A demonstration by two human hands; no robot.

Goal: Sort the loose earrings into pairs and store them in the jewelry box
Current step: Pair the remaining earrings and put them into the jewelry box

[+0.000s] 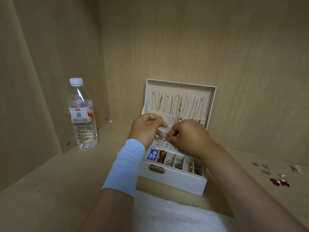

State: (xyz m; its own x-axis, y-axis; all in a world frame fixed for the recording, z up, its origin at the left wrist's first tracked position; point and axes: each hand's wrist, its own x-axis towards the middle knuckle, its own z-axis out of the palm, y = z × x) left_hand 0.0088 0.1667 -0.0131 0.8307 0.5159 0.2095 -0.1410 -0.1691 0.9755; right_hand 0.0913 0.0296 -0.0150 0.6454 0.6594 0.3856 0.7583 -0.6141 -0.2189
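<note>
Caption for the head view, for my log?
Left hand and right hand pinch silver earrings over the open jewelry box; loose earrings lie to its right.

I see jewelry box (172,181) mid-shelf (66,181), lid (180,97) raised behind. Bottle (83,114) by back-left corner. Loose earrings (277,174) right of box. My left hand (147,129), right hand (189,138) above box, earring (163,139) between them.

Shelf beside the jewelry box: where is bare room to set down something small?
The shelf is bare between the water bottle and the jewelry box. Right of the box, loose earrings crowd it; the left hand and right hand work over the box.
</note>
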